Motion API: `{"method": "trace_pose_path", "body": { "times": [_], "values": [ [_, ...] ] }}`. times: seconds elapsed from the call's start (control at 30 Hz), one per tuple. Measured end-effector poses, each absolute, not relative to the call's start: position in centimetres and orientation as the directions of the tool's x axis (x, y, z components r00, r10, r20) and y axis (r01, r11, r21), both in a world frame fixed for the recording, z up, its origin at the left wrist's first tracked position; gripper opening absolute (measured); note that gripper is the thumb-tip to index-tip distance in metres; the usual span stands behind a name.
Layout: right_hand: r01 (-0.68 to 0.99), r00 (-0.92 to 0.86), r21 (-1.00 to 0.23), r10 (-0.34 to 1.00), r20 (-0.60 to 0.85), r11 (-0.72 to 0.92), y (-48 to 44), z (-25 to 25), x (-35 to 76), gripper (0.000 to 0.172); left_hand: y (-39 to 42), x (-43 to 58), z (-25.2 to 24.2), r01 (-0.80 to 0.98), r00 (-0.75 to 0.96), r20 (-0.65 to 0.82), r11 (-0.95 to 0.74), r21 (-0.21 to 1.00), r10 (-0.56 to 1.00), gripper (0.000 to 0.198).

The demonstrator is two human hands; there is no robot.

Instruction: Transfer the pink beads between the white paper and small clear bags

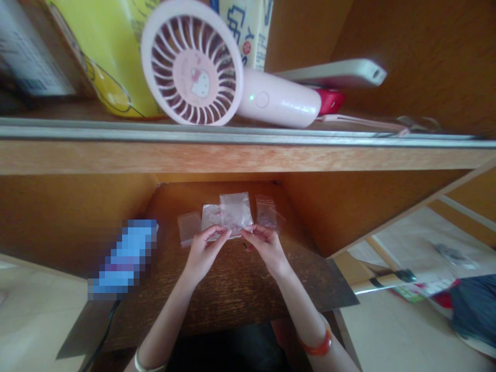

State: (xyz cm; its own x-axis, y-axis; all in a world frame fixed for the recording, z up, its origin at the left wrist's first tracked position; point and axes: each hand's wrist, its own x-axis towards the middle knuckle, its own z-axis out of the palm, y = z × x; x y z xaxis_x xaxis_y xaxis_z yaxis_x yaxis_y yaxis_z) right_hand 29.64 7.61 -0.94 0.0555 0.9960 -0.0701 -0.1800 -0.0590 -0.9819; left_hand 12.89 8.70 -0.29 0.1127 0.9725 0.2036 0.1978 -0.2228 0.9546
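Note:
Both hands meet over the wooden desk point(186, 305), pinching the near edge of a small clear plastic bag point(234, 207). My left hand point(207, 250) grips its left corner between thumb and fingertips. At the right corner, my right hand point(267, 248) pinches in the same way. Beneath the bag lies a silvery-white sheet or packet point(210, 213) with reddish marks. A flat clear bag point(189, 227) lies to the left, and a zip bag point(266, 212) with small contents I cannot make out lies to the right. A tiny dark reddish item point(247, 247) shows near my right fingertips.
A pixelated blue screen point(126, 258) with a black cable stands at the desk's left. Above runs a shelf edge point(248, 155) bearing a pink handheld fan point(194, 77), a white device point(341, 72) and a yellow package point(112, 57). Wooden side panels flank the desk.

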Motion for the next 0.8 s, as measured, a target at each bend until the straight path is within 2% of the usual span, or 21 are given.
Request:
{"method": "trace_pose_path", "body": {
  "times": [0.13,0.37,0.63,0.8],
  "values": [
    [-0.162,0.031,-0.986,0.998,-0.048,-0.043,7.5,-1.2,29.2,0.02,8.2,13.5,0.4,0.213,0.156,0.217,-0.247,0.945,0.964,0.018],
    [-0.091,0.035,-0.991,0.994,0.1,0.102,7.5,-1.4,28.5,0.012,7.9,13.5,0.3,0.254,0.128,0.26,-0.285,0.924,0.957,0.016],
    [-0.095,0.005,-0.995,1.0,0.021,0.021,7.5,-1.1,28.4,0.016,8.4,12.9,-0.1,0.208,0.128,0.213,-0.237,0.949,0.969,0.015],
    [-0.082,0.041,-0.992,0.995,0.093,0.096,7.4,-0.7,28.3,0.013,8.4,13.3,-0.1,0.102,0.113,0.144,-0.156,0.983,0.983,0.017]
  ]
}}
